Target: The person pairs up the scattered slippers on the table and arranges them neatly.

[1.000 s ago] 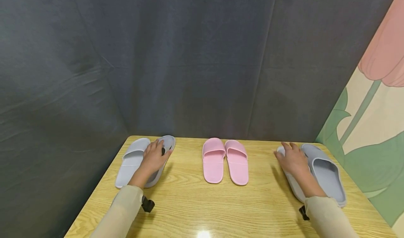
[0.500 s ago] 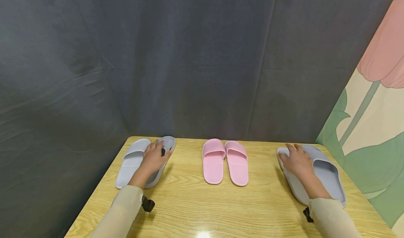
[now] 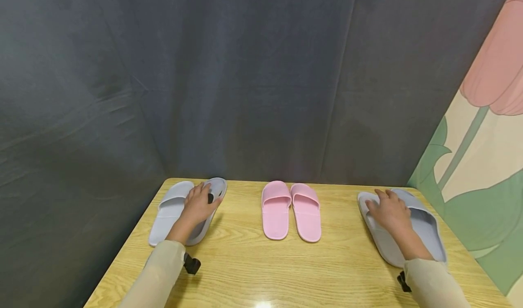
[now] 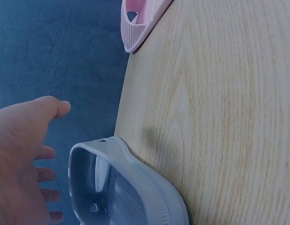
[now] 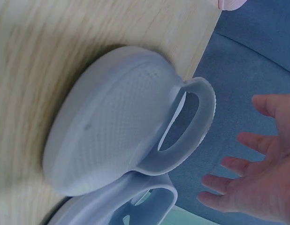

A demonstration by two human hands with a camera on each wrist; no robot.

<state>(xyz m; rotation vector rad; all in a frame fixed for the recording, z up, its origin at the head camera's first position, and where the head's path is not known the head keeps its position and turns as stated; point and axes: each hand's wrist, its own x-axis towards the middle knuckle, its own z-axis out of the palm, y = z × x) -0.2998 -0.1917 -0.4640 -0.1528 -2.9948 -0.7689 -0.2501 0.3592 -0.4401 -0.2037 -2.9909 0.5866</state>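
Spread and relaxed, my left hand [image 3: 197,206] hovers over the right slipper [image 3: 199,235] of a light grey pair at the table's left. The left wrist view shows that hand [image 4: 18,154] apart from the grey slipper [image 4: 159,199], holding nothing. The pair's other slipper [image 3: 162,228] lies just left of it. At the right, my right hand [image 3: 391,212] is above the left slipper [image 3: 382,244] of a larger grey pair and partly hides it. Its mate [image 3: 429,235] lies alongside. The right wrist view has the hand's fingers [image 5: 253,140] loosely extended, clear of the slipper's strap [image 5: 201,122].
Two pink slippers, a left one [image 3: 276,224] and a right one [image 3: 308,224], lie side by side at mid-table. The wooden table [image 3: 261,271] ends at a dark curtain [image 3: 253,94]. A wall with a painted tulip [image 3: 490,81] rises on the right.
My right hand has shifted rightward and slightly towards me, from the left slipper's outer edge to over that slipper. My left hand stays where it was. No slipper has visibly moved.
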